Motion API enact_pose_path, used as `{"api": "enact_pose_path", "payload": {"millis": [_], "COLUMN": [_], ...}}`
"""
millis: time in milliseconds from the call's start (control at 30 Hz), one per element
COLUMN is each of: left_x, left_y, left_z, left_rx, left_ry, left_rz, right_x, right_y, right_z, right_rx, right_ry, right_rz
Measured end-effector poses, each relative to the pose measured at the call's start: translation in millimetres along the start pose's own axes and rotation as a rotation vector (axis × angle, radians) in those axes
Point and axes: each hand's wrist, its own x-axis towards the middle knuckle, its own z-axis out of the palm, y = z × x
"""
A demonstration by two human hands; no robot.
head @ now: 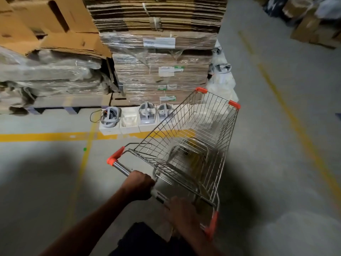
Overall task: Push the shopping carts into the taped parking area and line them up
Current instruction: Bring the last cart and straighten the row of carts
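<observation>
Head view: both hands (left (pixel 140 185), right (pixel 181 212)) grip cart (pixel 186 137) beside yellow line (pixel 55 136).

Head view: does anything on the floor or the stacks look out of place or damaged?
Yes. A row of white boxes holding headsets sits on the floor at the pallet's foot, over the yellow line, right ahead of the cart. At upper left, a torn carton sags on the stack.
</observation>
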Motion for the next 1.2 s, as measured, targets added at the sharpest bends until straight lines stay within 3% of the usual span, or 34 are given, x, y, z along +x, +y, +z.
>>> {"api": "enact_pose_path", "payload": {"millis": [200, 367, 500, 800, 900, 1200], "left_x": [44.9, 80.5, 107.4, 176.7, 210.2, 338.1], "left_y": [-32.1, -59.7, -79.5, -106.4, -110.9, -107.8], "left_z": [-8.8, -8.3, -16.5, -42.4, -55.5, -81.1], "left_rx": [0.025, 0.013, 0.021, 0.084, 0.049, 0.145], "left_ry": [0.098, 0.193, 0.239, 0.269, 0.279, 0.203], "left_rz": [0.109, 0.221, 0.295, 0.456, 0.547, 0.742], "right_x": [36.3, 76.6, 114.9, 133.1, 148.4, 180.9], "right_y": [-3.5, -6.0, -0.7, -32.5, -22.0, 2.1], "right_z": [-24.9, -21.2, -8.5, -61.6, -60.5, -115.6], "right_rx": [-0.041, 0.046, 0.050, 0.079, 0.127, 0.354], "right_ry": [0.072, 0.106, 0.054, 0.176, 0.103, 0.358], "right_rz": [0.062, 0.236, 0.317, 0.542, 0.665, 0.802]}}
